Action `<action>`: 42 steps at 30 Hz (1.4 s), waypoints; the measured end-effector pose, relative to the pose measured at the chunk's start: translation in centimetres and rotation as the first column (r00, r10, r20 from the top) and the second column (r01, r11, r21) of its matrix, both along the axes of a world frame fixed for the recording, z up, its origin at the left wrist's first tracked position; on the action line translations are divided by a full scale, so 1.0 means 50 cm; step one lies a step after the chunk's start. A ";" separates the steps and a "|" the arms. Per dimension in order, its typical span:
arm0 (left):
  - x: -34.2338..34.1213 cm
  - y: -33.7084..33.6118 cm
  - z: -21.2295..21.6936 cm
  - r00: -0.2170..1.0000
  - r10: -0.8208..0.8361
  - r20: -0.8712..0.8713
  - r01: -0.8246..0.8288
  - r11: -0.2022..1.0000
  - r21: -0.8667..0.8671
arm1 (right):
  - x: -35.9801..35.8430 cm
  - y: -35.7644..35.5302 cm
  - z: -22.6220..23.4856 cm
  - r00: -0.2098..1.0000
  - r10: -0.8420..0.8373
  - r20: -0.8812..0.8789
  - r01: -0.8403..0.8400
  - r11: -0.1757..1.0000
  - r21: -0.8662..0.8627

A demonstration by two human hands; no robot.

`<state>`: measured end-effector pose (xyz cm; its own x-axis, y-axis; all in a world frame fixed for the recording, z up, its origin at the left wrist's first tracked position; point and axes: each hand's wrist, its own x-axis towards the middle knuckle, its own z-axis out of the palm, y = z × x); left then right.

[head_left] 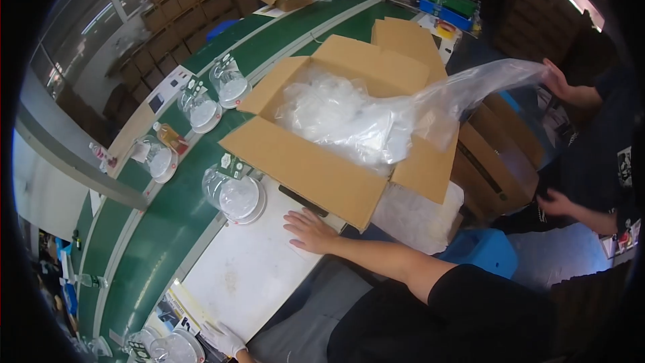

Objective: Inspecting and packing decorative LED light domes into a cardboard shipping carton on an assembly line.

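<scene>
My right hand (312,231) lies flat on the white tabletop (252,275), fingers spread, holding nothing. It rests just below the near flap of a large open cardboard box (316,168). At the lower edge my left hand (226,340), in a white glove, has its fingers stretched out against a flat printed package (183,306) in yellow, white and black. Clear plastic domes with white round bases (180,348) stand close to it. Another clear dome (236,195) is above my right hand. Clear plastic bags (336,111) fill the open box.
A co-worker's hand (563,84) at the right pulls one end of clear plastic film (484,91) from the box. More domed items (161,161) line the green conveyor (158,245). A blue bin (480,252) and another carton (500,161) stand to the right.
</scene>
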<state>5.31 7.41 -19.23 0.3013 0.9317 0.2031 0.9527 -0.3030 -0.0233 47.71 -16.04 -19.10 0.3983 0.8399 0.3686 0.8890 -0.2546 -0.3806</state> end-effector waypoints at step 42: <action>0.004 -0.012 0.010 0.983 0.036 0.181 -0.034 0.999 -0.010 | -0.006 0.001 -0.010 0.999 0.040 0.022 -0.037 0.990 -0.139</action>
<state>5.50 6.80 -18.73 0.2271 0.9426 0.2448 0.9510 -0.2689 0.1530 47.40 -15.99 -19.62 0.3570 0.8981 0.2569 0.9077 -0.2686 -0.3223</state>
